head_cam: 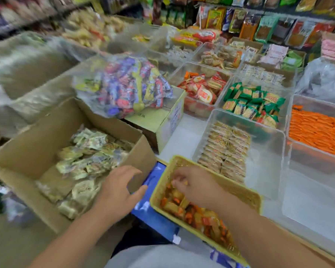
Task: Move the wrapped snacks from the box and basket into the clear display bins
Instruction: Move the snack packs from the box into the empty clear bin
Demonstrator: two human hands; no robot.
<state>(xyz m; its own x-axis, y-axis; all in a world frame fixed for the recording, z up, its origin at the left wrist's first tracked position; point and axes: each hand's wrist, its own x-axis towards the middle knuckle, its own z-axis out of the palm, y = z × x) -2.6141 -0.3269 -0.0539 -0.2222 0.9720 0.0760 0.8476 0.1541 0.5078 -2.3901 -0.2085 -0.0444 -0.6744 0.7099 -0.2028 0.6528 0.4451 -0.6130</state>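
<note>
The orange-and-yellow wrapped snacks (184,207) lay in the yellow basket (240,190) at the near edge of the bench (182,140). My right hand (193,188) reached in among them, fingers curled downward; I could not tell whether it gripped one. My left hand (122,190) hovered spread open over the near right corner of the cardboard box (37,136). A clear bin (267,151) stood just beyond the basket. The writing on the carton label (177,115) was too blurred to read.

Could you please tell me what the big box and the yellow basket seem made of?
The box: matte brown cardboard, judging by its folded flaps. The basket: probably yellow plastic with perforated walls; blur leaves woven fibre possible.
</note>
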